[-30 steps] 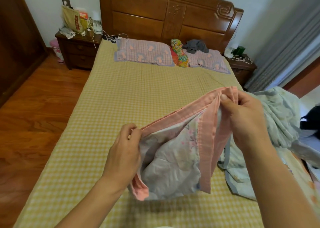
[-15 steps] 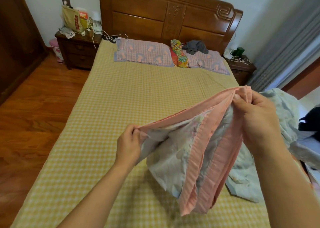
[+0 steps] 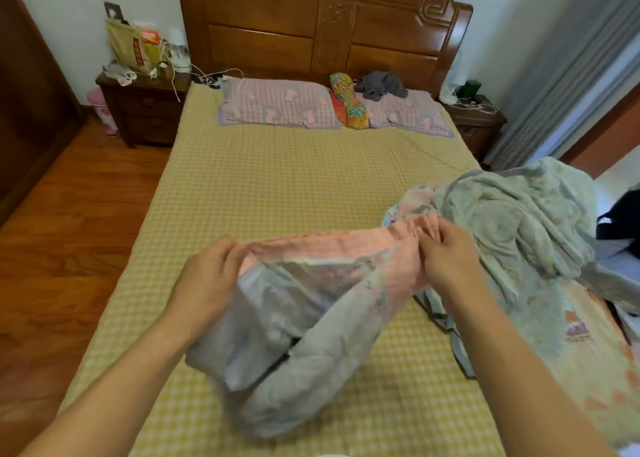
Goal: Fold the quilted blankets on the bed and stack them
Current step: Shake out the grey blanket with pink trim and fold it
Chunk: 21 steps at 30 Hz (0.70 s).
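Head view shows the person at the foot of the yellow-and-white checked bed (image 3: 277,186), holding up a pale grey floral quilted blanket with a pink border (image 3: 311,318). The left hand (image 3: 207,280) has its fingers curled over the pink edge at one end, and the right hand (image 3: 446,255) pinches the same edge at the other, thumb and fingertips closed on the cloth. Between them the border runs taut while the rest sags in a loose bag down onto the bed near its foot edge.

I'd judge this to be the start of the first fold: an edge has been found but the blanket is still bunched, nothing squared up. Next it wants shaking out and spreading so the corners can be matched; the soft, floppy cloth will need pulling flat first.

Counting: two blankets that I can make out, this one and a crumpled pale green floral quilted blanket (image 3: 519,221) heaped by the bed's right edge, touching the first; more may lie beneath. None is folded or stacked. Two pink checked pillows (image 3: 277,106) lie along the head edge, with one bright patterned cushion (image 3: 349,103) between them.
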{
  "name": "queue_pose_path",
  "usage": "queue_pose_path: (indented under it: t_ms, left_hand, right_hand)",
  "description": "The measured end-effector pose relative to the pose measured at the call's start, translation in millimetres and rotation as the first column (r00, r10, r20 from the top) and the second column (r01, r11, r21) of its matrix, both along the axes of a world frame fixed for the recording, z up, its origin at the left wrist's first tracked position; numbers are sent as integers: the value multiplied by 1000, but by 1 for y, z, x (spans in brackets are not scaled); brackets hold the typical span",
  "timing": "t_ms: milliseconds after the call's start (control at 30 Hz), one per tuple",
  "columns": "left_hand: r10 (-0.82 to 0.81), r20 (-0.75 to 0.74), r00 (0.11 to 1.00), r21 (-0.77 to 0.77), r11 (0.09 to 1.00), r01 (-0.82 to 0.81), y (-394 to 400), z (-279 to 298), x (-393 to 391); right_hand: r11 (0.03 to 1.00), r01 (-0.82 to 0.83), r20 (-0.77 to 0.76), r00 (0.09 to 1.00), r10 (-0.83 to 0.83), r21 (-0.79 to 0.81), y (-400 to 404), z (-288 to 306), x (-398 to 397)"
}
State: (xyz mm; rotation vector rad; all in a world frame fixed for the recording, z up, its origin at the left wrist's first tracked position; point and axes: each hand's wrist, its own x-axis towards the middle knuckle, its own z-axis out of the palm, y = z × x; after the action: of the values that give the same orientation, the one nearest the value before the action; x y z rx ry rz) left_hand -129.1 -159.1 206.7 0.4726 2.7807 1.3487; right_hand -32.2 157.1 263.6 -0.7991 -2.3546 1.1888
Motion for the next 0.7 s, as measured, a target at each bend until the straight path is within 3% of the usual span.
queue_pose_path:
  t_ms: [100,200,333,400,500,600,700]
  left_hand:
    - [-34,-60,998,132,990,41,-9,33,1]
    - [-214,27,977,43,976,212,-16,44,8]
    - [-565,-80,821,-105,824,557,10,47,57]
    - [-593,-14,805,-176,794,582,32,39,77]
    - [-479,2,878,-149,868,474,59,24,92]
    - [-378,43,925,-27,925,379,65,21,103]
    - [-528,18,849,-192,831,521,50,5,125]
  right_hand:
    - [997,12,4,1000,-12,-76,-4,-7,0]
    - [1000,-7,27,1000,8,-28,-1,-2,-2]
    - [986,-80,27,997,77,149,-11,14,-3]
    - [959,-128,22,992,126,253,-21,26,-4]
    - [916,-168,2,984,179,365,-37,33,-4]
    - [914,-11,-1,1000,13,407,-18,26,-12]
    - [925,193,19,977,-211,327,29,18,-19]
